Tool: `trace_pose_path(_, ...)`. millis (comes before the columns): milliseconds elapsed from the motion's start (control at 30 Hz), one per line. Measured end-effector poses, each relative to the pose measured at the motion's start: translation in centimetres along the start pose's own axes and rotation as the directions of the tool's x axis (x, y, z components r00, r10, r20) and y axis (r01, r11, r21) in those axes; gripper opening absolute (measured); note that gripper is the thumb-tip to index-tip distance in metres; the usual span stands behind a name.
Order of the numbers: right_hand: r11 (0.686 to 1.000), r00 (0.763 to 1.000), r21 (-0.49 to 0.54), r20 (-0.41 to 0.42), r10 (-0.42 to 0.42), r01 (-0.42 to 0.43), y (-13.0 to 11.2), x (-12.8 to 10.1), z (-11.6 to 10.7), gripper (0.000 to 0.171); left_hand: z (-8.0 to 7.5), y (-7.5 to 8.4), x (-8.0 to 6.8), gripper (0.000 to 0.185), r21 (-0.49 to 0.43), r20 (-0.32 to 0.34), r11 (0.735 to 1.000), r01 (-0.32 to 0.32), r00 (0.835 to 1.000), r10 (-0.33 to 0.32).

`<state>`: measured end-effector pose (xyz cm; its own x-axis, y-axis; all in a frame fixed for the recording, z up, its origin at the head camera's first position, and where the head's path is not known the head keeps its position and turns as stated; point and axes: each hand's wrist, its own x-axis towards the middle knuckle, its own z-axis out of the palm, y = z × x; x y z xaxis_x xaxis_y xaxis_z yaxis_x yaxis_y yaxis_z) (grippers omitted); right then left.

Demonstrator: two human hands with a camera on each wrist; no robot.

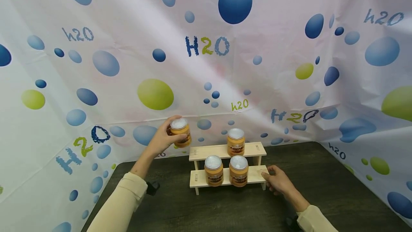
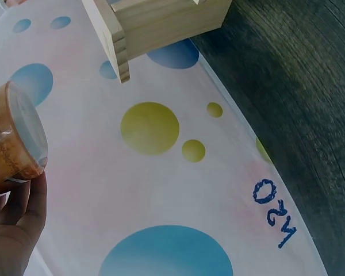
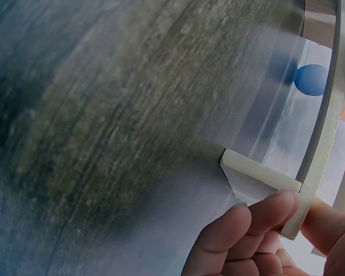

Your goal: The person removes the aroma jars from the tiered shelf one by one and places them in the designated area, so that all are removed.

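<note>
My left hand [image 1: 165, 137] grips an orange jar [image 1: 181, 133] with a silvery lid, held up left of the wooden two-step rack [image 1: 206, 152]. The left wrist view shows the jar [image 2: 8, 141] tilted, with fingers around its lower side. At the rack's right end, my right hand [image 1: 278, 180] pinches the lower shelf board [image 3: 319, 144] between thumb and fingers. One jar [image 1: 236, 142] stands on the upper step, right of its middle. On the lower step two more jars, one left [image 1: 214, 171] and one right [image 1: 239, 172], stand side by side.
The rack stands on a dark wood-grain table [image 1: 180, 210]. Behind and beside it hangs a white sheet [image 1: 276, 92] with blue and green dots and H2O lettering, meeting the table's back edge. A short leg [image 3: 259, 169] supports the shelf near my right fingers.
</note>
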<state>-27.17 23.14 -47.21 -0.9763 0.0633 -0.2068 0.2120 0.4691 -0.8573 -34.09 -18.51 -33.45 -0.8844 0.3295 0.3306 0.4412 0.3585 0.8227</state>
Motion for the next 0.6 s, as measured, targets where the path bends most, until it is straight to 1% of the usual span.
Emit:
trace_pose_path(233, 1.000, 1.000, 0.005, -0.004, 0.001, -0.001, 0.0, -0.1, 0.0, 0.044, -0.7, -0.2, -0.2, 0.076, -0.002, -0.004, 1.000, -0.003, 1.000, 0.003)
trace_pose_path(367, 1.000, 1.000, 0.009, -0.004, 0.004, -0.004, 0.1, -0.1, 0.0, 0.044, -1.0, -0.4, -0.5, 0.076, 0.006, -0.010, 1.000, 0.008, 1.000, -0.008)
trace_pose_path(467, 1.000, 1.000, 0.011, -0.003, 0.004, -0.004, 0.1, 0.0, 0.1, 0.044, -1.2, -0.7, -0.8, 0.077, 0.027, -0.022, 1.000, 0.013, 1.000, -0.012)
trace_pose_path(600, 1.000, 1.000, 0.010, -0.004, -0.003, 0.003, 0.2, -0.1, 0.1, 0.044, -1.4, -1.1, -1.1, 0.077, 0.071, -0.040, 0.997, 0.001, 0.999, 0.002)
